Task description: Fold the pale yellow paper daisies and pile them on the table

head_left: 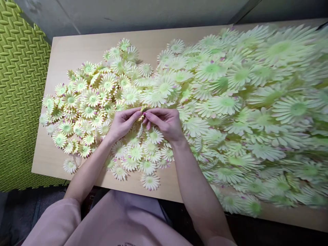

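My left hand [123, 122] and my right hand [166, 123] meet over the middle of a wooden table [77, 51]. Both pinch one small pale yellow artificial flower piece [142, 110] between their fingertips, and a thin pale stem hangs below it. Under and around the hands lie several flat cream daisy heads with green centres [89, 102]. A much larger heap of the same daisy heads [256, 112] covers the right half of the table, close to my right wrist.
A green textured foam mat [20, 95] covers the floor left of the table. A grey wall runs behind the far edge. My pink garment [115, 222] is below the near table edge. Bare wood shows at the far left and near left corners.
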Demonstrator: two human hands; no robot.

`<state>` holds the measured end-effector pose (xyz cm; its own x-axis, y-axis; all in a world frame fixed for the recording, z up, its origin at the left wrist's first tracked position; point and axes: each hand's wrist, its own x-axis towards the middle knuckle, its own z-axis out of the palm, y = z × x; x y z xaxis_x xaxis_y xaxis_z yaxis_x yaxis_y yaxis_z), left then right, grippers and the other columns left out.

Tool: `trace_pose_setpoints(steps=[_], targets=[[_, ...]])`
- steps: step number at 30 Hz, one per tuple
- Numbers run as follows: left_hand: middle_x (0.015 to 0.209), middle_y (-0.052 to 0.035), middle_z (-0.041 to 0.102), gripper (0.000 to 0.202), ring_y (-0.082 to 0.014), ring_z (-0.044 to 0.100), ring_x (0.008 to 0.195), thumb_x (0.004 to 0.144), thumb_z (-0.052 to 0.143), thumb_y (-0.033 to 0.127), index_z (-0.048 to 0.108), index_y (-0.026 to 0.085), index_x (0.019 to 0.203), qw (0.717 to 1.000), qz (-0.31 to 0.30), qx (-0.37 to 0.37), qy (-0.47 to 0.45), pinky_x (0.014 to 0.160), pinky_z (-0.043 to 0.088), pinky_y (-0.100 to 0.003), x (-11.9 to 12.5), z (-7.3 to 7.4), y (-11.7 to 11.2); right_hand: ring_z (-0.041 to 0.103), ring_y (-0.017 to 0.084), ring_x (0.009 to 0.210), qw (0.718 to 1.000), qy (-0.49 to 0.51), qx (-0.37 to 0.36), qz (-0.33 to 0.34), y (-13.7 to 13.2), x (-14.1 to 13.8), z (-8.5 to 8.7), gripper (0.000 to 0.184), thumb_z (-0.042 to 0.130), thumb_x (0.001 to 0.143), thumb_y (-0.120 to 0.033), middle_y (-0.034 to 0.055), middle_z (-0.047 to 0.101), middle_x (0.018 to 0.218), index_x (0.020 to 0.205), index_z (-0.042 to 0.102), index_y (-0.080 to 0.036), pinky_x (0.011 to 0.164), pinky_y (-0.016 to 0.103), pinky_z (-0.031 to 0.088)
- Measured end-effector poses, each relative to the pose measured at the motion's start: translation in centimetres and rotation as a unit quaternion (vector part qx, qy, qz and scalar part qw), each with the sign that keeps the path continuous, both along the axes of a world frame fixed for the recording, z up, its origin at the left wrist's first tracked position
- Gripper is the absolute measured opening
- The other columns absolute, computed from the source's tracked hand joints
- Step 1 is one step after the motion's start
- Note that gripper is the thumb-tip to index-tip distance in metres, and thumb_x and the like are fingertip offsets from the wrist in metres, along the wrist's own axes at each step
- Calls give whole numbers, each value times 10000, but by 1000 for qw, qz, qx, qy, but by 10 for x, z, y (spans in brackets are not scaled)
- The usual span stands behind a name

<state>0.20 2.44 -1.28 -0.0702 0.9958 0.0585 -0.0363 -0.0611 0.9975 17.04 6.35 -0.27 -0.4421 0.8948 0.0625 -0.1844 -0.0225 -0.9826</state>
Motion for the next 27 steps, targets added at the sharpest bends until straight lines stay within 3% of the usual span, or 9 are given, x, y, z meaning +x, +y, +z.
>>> trace_pose_setpoints(steps=[27], targets=[[1036,-75,785,316,-212,721,950,829,704,437,780,223,1049,1000,-5,-10,2,874,560,-353,0,2,0,623,106,460,1000,-1,3,-4,-1,0,-1,85,758,809,-290,-5,732,653,840,793,-219,446,231,524]])
